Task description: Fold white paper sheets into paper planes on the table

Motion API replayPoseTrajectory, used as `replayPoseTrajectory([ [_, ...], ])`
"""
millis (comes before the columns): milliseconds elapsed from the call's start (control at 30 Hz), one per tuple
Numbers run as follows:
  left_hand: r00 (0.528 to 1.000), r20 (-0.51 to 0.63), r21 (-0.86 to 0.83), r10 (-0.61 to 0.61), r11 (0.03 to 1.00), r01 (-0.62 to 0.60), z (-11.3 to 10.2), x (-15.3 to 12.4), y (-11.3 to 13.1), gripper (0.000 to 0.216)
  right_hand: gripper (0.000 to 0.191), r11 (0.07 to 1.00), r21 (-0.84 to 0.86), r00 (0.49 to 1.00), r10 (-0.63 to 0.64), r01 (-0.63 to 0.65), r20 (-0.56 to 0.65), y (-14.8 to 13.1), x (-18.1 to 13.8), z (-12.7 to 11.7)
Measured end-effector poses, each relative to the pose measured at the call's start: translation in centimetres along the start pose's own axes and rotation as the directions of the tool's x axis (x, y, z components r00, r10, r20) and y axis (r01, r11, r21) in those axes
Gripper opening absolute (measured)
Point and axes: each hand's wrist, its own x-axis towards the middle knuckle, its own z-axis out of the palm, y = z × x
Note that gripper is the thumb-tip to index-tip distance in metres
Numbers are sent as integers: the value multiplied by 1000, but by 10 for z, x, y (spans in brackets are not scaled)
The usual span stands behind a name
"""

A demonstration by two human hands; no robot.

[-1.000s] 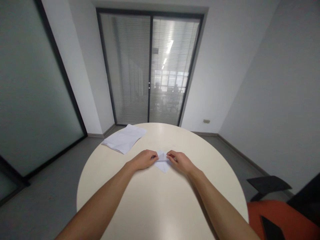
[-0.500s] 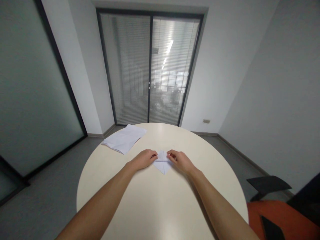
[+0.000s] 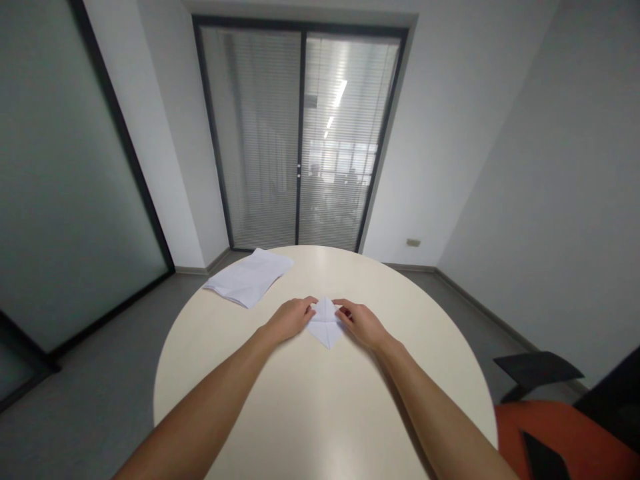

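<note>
the left hand (image 3: 291, 319) is curling part-closed at the left side of a small folded sheet of white paper (image 3: 326, 329), its thumb and forefinger touching the edge. the right hand (image 3: 364, 323) is mirroring it at the right side, fingers bent and tips close together at the paper; whether either hand is truly pinching the sheet or only pressing it, i cannot tell.

the folded sheet is lying between the two hands, near the middle of the round cream-coloured table (image 3: 310, 413), and is showing a kite-like outline, one point facing the wearer and another facing away. one crease is running down its middle and another is crossing it from side to side, so some folding is evidently done; the paper is looking flat, and i am judging it partway folded, though how many folds are left is not showing.

further out, a few loose white sheets (image 3: 250, 275) are lying by the table's far left edge, well apart from the hands. beyond the table, an office chair with an orange seat (image 3: 560, 427) is standing at the right, and a glazed door with blinds (image 3: 260, 147) is filling the background.
</note>
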Motion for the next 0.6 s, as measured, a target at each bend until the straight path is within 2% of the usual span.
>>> replayPoseTrajectory([
  [300, 999, -26, 117, -44, 992, 47, 4, -1, 3, 37, 41, 1000, -3, 1000, -9, 9, 2, -2, 1, -1],
  [600, 998, -56, 149, 13, 989, -4, 8, -3, 3, 32, 43, 995, -81, 999, -53, 52, -3, 2, 1, 2],
])
